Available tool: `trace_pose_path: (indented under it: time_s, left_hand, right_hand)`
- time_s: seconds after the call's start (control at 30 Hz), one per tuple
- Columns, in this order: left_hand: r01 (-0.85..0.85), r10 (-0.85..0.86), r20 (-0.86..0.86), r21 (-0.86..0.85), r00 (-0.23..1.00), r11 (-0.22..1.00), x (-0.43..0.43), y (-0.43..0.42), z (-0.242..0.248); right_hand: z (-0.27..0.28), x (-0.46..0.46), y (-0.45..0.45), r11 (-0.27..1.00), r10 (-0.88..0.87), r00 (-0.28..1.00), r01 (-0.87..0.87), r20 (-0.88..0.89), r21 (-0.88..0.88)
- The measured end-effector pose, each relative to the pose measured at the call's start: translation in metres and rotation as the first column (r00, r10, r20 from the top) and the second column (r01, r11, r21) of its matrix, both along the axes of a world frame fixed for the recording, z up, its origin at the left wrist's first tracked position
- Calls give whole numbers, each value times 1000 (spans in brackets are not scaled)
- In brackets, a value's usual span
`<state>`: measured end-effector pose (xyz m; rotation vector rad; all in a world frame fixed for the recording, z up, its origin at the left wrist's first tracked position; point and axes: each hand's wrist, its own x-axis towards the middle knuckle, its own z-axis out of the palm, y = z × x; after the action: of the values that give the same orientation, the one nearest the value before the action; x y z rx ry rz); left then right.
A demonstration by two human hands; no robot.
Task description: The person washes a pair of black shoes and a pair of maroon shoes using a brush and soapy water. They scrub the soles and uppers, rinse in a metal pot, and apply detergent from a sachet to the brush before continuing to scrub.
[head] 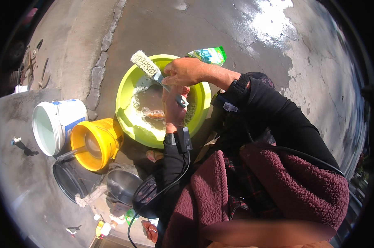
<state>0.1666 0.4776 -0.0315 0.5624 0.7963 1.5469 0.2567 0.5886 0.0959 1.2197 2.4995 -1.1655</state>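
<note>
Both my hands are over a lime-green plastic basin (123, 93) of soapy, brownish water. My left hand (174, 107) is closed around the grey-blue handle of a scrub brush (144, 64); the handle's end shows past the fingers. The brush's pale bristled head points to the upper left, above the basin's far rim. My right hand (184, 72) lies across the brush's neck, fingers bent near it; whether it grips the brush cannot be told. Low in the water, beside my left hand, shows an orange-brown thing (156, 115), partly under foam.
A green and white packet (210, 55) lies beyond the basin. To the left stand a white bucket (60, 119) and a yellow bucket (95, 125), with a black lid or shallow basin (64, 179) and a metal bowl (124, 183) nearer. A crack (104, 55) runs through the concrete; some ground is wet.
</note>
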Motion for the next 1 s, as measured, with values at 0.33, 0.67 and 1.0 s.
trace_pose_path:
  time_s: [0.33,0.67,1.0]
  left_hand:
    - [179,-174,200,-11,964,984,-19,-15,26]
    - [-292,281,-217,-920,935,261,-116,-62,-124]
    - [-65,172,6,-912,985,406,-56,-48,-163]
  right_hand:
    - [-2,-18,-11,939,-248,955,195,-164,-284]
    - [15,-9,-8,891,-380,871,254,-310,-377]
    - [28,-4,-12,887,-352,884,211,-306,-411]
